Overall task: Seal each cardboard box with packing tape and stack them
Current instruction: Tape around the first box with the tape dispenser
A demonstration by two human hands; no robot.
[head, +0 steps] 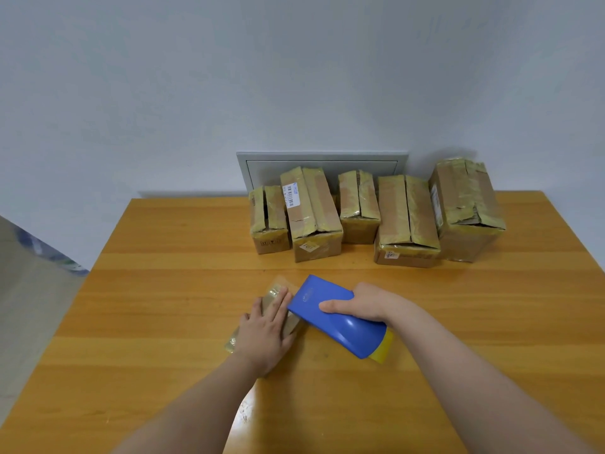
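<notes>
Sealing step: left grip (pixel 265 329), fingers flat, pins a small box (pixel 271 298); right grip (pixel 357 303) at 3 o'clock clasps the tape dispenser (pixel 343 329), which likely needs a straight pull next

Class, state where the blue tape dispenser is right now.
In the head view, the dispenser is over the table centre, gripped by the right hand, just right of the left hand, in front of the boxes.

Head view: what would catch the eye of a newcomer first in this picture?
The blue tape dispenser, gripped by the right hand at the middle of the wooden table, stands out most. Beside it the left hand presses flat on a small taped package. Five taped cardboard boxes stand in a row at the far edge.
</notes>
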